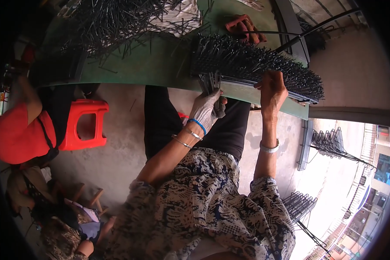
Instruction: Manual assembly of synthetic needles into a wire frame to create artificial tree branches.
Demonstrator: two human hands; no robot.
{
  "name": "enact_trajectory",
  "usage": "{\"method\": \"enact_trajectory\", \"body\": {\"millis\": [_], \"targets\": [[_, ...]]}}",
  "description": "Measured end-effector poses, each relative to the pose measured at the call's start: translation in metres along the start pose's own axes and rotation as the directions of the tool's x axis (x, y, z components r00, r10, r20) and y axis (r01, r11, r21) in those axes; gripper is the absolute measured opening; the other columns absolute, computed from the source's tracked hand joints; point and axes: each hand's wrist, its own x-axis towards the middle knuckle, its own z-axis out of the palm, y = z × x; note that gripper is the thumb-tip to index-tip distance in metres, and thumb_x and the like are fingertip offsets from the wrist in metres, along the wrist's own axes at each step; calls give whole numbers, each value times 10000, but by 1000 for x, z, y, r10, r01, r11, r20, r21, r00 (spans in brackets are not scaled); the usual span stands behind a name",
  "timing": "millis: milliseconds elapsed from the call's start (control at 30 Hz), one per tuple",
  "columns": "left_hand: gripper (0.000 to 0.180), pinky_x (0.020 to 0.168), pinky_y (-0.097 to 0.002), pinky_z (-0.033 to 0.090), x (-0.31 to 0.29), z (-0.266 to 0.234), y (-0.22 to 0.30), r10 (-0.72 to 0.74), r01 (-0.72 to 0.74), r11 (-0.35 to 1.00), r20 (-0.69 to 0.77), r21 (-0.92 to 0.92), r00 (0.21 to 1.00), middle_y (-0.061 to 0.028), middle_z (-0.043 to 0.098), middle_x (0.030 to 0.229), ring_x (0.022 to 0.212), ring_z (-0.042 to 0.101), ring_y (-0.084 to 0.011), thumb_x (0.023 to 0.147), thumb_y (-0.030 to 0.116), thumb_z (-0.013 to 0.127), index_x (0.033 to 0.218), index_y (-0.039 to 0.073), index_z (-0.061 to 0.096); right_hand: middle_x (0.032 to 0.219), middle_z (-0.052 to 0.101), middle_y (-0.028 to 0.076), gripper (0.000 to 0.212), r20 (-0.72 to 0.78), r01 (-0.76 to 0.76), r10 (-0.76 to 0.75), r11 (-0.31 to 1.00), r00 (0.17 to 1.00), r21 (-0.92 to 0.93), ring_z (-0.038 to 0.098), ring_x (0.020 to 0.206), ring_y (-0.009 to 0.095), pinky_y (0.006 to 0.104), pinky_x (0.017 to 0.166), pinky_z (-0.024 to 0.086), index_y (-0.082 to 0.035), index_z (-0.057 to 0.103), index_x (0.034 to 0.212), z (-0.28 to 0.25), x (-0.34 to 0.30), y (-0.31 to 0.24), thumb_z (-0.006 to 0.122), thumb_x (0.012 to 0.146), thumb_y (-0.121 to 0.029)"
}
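Note:
My left hand (pixel 209 108), in a pale work glove, is closed round a bundle of thin dark rods (pixel 210 81) whose ends fan out above the fingers. The bundle is at the front edge of the green table, beside a long black rack (pixel 247 79) densely filled with upright black rods (pixel 251 58). At the front side of that rack, my right hand (pixel 273 91) is bare, its fingers pinched together close to the rods. Whatever lies between those fingertips is too small to make out.
Loose black rods (pixel 112 26) lie heaped at the table's far left, partly on white cloth (pixel 182 17). A reddish cloth (pixel 245 27) lies behind the rack. Bent black bars (pixel 299 37) cross at upper right. A red stool (pixel 86 123) and people are at left.

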Motion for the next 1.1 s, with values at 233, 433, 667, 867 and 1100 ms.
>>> {"method": "enact_trajectory", "body": {"millis": [233, 433, 667, 867, 1100], "targets": [[154, 380, -190, 362, -29, 15, 4, 55, -46, 980, -37, 196, 998, -15, 615, 670, 494, 537, -64, 958, 227, 638, 964, 73, 633, 711, 649, 73, 67, 126, 259, -234, 932, 964, -255, 652, 631, 93, 253, 577, 490, -11, 638, 947, 5, 22, 18, 613, 921, -68], [172, 379, -172, 304, -35, 15, 4, 5, -10, 968, 21, 251, 1000, -10, 621, 684, 499, 520, -41, 953, 258, 650, 966, 87, 641, 723, 665, 72, 79, 210, 158, -118, 970, 971, -187, 675, 658, 104, 256, 601, 506, -18, 643, 948, 0, 28, 4, 614, 922, -86], [173, 379, -173, 306, -42, 16, 0, 3, -28, 968, 101, 250, 995, -18, 633, 696, 500, 523, -46, 950, 257, 652, 964, 85, 646, 739, 701, 94, 143, 204, 239, -168, 883, 965, -405, 708, 681, 164, 286, 628, 525, -25, 663, 973, 8, 30, 8, 593, 941, -145], [181, 372, -176, 303, -42, 16, -2, -20, -2, 965, 79, 261, 997, -24, 648, 724, 501, 537, -50, 956, 259, 642, 983, 81, 651, 806, 690, 141, 131, 69, 219, -209, 885, 975, -410, 704, 692, 236, 326, 619, 515, -43, 683, 984, 10, 12, 18, 606, 928, -133], [183, 362, -176, 307, -44, 17, -2, -38, 19, 951, 58, 308, 998, -32, 667, 750, 506, 559, -50, 943, 264, 654, 976, 84, 661, 840, 643, 118, 117, 62, 274, -284, 809, 957, -520, 641, 764, 309, 372, 657, 506, -105, 715, 982, 12, 10, 12, 648, 900, -157]]}}
